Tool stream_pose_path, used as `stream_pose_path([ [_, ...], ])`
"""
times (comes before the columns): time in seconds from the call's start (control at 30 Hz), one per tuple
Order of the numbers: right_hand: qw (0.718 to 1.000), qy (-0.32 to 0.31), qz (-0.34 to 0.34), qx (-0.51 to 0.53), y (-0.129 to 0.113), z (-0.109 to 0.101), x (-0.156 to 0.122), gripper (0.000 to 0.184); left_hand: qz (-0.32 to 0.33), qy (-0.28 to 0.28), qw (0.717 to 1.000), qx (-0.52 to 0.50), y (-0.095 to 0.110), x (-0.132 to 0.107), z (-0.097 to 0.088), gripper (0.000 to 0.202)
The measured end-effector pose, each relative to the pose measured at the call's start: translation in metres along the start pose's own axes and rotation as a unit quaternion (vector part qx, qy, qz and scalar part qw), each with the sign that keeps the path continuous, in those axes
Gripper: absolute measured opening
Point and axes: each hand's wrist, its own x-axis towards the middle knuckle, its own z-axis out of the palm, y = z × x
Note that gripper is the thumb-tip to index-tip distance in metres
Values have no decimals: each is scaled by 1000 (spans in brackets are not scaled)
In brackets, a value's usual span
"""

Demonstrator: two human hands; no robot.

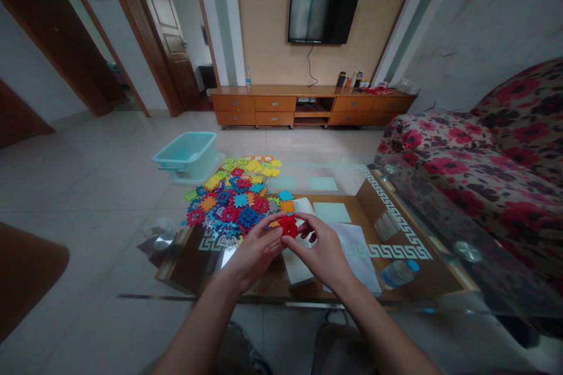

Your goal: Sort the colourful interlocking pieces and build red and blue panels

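- Red plastic is gripped between the fingertips of both hands: one toothed building piece (288, 226), pinched from the left by the left hand (259, 246) and from the right by the right hand (321, 243).
- No clear long axis is shown by this piece; since it is touched by both hands, neither can be called nearer.
- One heap of toothed plastic tiles (240, 200) is spread beyond and to the left of the fingers, nearer the left hand; the tiles overlap too much to be counted.
- One orange tile (287, 206) and one light-blue tile (285, 195) are seen just past the fingertips; whether the orange one is joined to the red piece cannot be told.
- One turquoise plastic tub (189, 152) is placed farther off, left of the fingers and behind the heap.
- One blue-capped water bottle (398, 274) is seen lying to their right.
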Motion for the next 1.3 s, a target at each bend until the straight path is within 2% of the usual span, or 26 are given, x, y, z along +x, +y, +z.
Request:
stream_pose_path([
  [0.27,1000,-12,-13,8,-2,-4,0,42,-6,37,999,2,2,0,-3,41],
  [0.6,999,-27,-12,40,-5,-6,1,40,-3,23,1000,5,4,-1,-3,54],
  [0.9,998,-51,-28,28,-9,-8,0,39,-17,39,999,15,1,1,-9,44],
  [1.07,995,-68,-62,27,-8,-9,-3,58,-24,64,998,6,-1,3,-12,40],
  [1.13,993,-78,-82,24,-7,-8,-3,62,-33,56,998,10,-1,3,-12,38],
  [1.3,992,-81,-90,21,-6,-7,-3,53,-48,27,998,25,1,2,-10,33],
])
